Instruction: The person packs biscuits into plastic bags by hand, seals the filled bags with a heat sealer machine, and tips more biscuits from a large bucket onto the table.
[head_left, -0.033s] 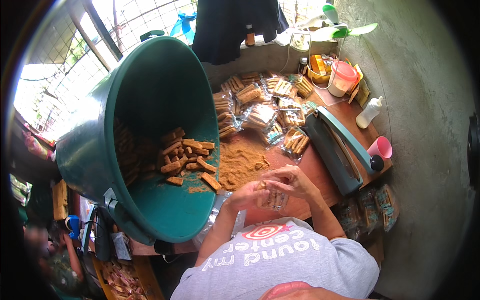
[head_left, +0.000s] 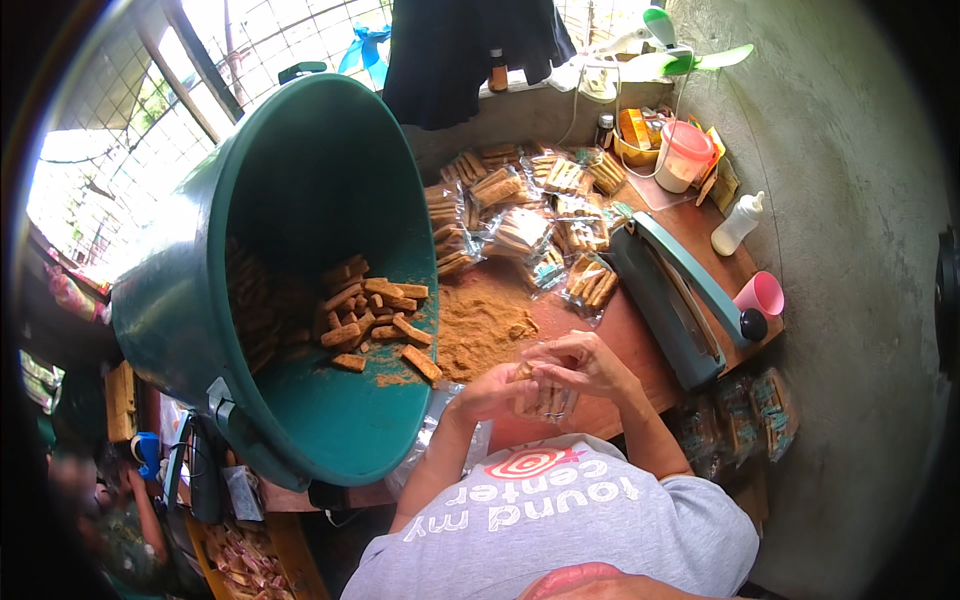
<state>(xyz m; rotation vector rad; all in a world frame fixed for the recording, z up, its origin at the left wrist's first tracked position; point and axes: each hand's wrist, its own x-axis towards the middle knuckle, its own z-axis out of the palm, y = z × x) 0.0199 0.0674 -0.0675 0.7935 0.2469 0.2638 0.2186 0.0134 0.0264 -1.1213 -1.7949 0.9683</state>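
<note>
Close to my chest, my left hand [head_left: 488, 392] holds a small clear plastic bag [head_left: 550, 404] with brown biscuit sticks in it. The fingers of my right hand [head_left: 582, 360] are pinched at the bag's upper end, where a stick's end shows. Left of my hands a big green tub [head_left: 165, 290] lies on its side, its mouth turned toward the table. Loose brown biscuit sticks [head_left: 370, 312] lie in a heap inside it, and brown crumbs [head_left: 480, 318] are spread just past its rim.
Filled biscuit packs [head_left: 520, 232] are piled at the back. A grey-green bag sealer [head_left: 665, 300] stands to the right, with a pink cup [head_left: 762, 294], a white squeeze bottle [head_left: 738, 224] and a pink-lidded tub [head_left: 684, 158] nearby. More packs [head_left: 735, 415] hang below the table edge. Another person [head_left: 125, 510] is at lower left.
</note>
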